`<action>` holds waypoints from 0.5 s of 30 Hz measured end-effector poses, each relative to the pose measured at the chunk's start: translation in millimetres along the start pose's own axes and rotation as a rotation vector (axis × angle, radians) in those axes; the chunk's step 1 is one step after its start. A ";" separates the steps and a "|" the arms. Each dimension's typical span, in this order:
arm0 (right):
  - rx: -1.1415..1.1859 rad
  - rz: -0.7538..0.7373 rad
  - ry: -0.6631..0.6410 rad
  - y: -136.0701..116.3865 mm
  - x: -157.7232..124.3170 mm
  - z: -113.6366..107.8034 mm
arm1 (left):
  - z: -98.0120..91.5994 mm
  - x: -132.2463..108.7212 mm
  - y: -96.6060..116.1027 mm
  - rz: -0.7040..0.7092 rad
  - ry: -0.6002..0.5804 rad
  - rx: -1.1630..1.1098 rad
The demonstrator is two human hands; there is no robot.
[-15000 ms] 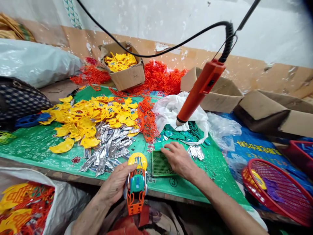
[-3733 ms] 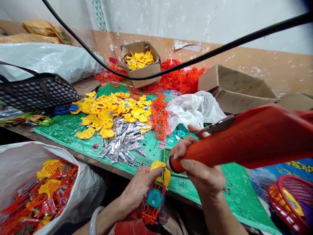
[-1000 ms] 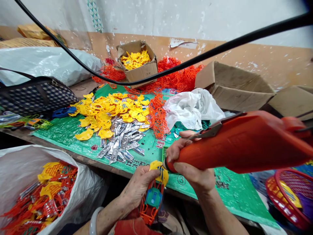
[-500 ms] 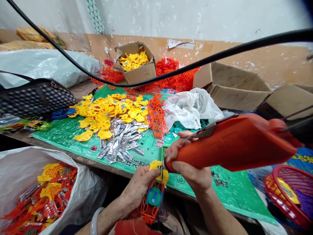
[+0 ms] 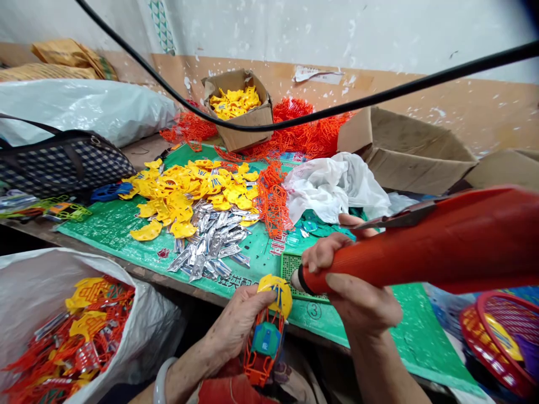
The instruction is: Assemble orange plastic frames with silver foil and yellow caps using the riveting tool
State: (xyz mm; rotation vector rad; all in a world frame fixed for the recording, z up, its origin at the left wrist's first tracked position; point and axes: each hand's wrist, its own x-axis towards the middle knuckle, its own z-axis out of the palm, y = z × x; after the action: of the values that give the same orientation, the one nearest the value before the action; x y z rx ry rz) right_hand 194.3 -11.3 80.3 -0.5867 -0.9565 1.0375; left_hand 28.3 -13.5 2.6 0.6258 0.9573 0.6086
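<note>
My left hand (image 5: 238,314) pinches a toy car body (image 5: 263,342) near the table's front edge. Its frame is orange, with a yellow piece on the far end and a green block in the middle. My right hand (image 5: 357,286) is wrapped round a red electric screwdriver (image 5: 421,247), whose tip points left, apart from the toy and over a small green tray (image 5: 290,264). Loose yellow parts (image 5: 185,191) and silver strips (image 5: 210,241) lie heaped beyond my left hand. Orange frames (image 5: 273,199) and dark green pieces (image 5: 314,221) sit farther back.
At lower left stands a white sack (image 5: 155,314) of assembled pieces. A carton (image 5: 248,126) holds yellow parts; another carton (image 5: 416,163) is at back right. A black cable (image 5: 269,124) hangs across the view. A red basket (image 5: 480,336) stands at right, a checkered bag (image 5: 63,165) at left.
My right hand has drawn the electric screwdriver back to the right, off the yellow piece, uncovering the green tray. My left hand stays put with the toy car body.
</note>
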 end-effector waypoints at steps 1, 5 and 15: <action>0.008 0.004 0.006 -1.2 0.5 0.1 | 0.0 0.1 0.3 0.000 -0.002 -0.001; 0.015 0.016 0.009 -1.4 0.7 1.2 | -0.3 -0.3 0.6 -0.007 0.002 0.012; -0.007 -0.006 0.003 0.0 6.5 -2.1 | 0.7 -0.6 2.0 0.000 0.037 0.034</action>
State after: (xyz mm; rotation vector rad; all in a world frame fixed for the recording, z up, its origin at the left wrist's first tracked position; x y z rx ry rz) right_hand 197.3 -5.4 81.8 -0.5909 -0.9595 1.0283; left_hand 28.3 -12.7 4.6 0.6461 1.0043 0.6071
